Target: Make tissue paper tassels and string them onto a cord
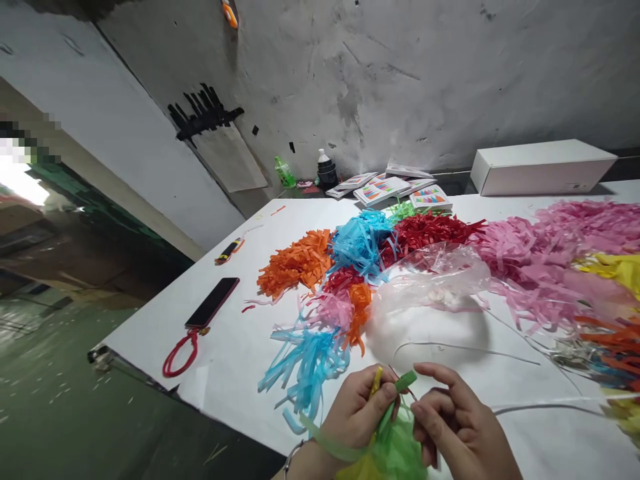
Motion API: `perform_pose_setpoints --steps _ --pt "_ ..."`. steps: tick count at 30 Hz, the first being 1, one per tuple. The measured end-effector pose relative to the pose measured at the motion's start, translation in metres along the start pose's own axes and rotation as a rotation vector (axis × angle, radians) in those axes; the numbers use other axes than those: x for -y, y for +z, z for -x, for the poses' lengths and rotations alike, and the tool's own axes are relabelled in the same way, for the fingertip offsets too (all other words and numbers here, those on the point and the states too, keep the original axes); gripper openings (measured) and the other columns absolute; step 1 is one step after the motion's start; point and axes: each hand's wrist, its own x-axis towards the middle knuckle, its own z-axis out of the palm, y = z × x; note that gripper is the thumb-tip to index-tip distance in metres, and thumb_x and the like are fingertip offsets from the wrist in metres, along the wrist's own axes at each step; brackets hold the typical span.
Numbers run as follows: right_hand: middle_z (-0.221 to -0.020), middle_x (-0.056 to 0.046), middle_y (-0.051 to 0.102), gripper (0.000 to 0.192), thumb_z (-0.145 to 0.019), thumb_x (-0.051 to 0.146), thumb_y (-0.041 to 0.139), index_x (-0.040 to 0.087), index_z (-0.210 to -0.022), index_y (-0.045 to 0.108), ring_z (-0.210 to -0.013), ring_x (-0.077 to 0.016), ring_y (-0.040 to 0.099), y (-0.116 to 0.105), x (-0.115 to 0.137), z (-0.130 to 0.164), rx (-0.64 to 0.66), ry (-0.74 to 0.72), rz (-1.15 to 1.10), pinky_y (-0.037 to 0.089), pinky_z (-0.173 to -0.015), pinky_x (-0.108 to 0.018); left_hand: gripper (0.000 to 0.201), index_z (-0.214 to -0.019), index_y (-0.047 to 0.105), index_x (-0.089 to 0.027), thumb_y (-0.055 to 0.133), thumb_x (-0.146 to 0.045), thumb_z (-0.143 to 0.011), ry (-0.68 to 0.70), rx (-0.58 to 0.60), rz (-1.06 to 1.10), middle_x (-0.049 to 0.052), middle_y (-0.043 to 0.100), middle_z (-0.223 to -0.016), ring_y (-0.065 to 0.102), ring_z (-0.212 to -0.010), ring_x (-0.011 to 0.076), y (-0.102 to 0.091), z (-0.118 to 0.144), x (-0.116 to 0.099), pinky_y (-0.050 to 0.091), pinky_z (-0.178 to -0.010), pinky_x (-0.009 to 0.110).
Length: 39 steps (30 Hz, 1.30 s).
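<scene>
At 6 o'clock, two hands work close together. The left hand [357,413] has its fingers [383,399] closed around a soft green paper tassel [395,448], next to a yellow one. The right hand [457,423] pinches its folded top. Just past them at 9 o'clock lies one floppy blue tassel [307,363] on the white tabletop [235,347]. Farther at 10 o'clock rests one flat black phone [213,302] with a red loop. At 12 o'clock sit orange, red and pink piles, one crinkly clear plastic bag [433,280], then one long white box [543,167].
</scene>
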Motion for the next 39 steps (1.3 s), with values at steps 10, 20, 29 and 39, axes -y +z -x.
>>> perform_pose_setpoints --steps 10,20,29,39 --pt "-0.06 0.004 0.058 0.052 -0.085 0.061 0.065 0.02 -0.117 0.061 -0.046 -0.0095 0.051 0.006 0.005 -0.001 -0.091 0.0 0.036 0.041 -0.045 -0.02 0.047 -0.079 0.058 -0.016 0.061 -0.062 -0.087 -0.082 0.049 0.157 -0.002 0.048 -0.059 0.039 -0.051 0.0095 0.003 0.002 0.007 0.032 -0.051 0.021" --pt "-0.06 0.002 0.06 0.042 -0.085 0.062 0.064 0.021 -0.095 0.068 -0.048 -0.0118 0.056 0.003 0.009 -0.001 -0.006 0.011 0.133 0.042 -0.047 -0.022 0.032 -0.085 0.061 -0.017 0.041 -0.037 -0.1 0.27 0.091 -0.461 0.006 0.065 -0.074 0.057 -0.067 0.0156 0.0 0.004 -0.001 0.042 -0.066 0.025" --pt "-0.088 -0.002 0.07 0.016 -0.09 0.04 0.066 0.024 -0.092 0.067 -0.086 -0.0165 0.067 -0.034 -0.002 -0.019 -0.477 -0.374 0.189 0.054 -0.08 -0.022 0.022 -0.106 0.065 -0.017 0.049 -0.02 -0.093 0.084 0.064 -0.61 0.01 0.07 -0.099 0.064 -0.09 0.0219 0.005 -0.003 0.009 0.047 -0.08 0.03" --pt "-0.081 0.0 0.071 0.024 -0.095 0.041 0.054 0.025 -0.088 0.071 -0.07 -0.0144 0.065 -0.012 0.004 -0.013 0.035 -0.309 0.383 0.051 -0.065 -0.019 0.054 -0.139 0.049 -0.019 0.049 -0.005 -0.087 0.128 0.078 -0.519 0.012 0.063 -0.128 0.06 -0.116 0.0243 0.011 -0.001 0.005 0.046 -0.101 0.037"
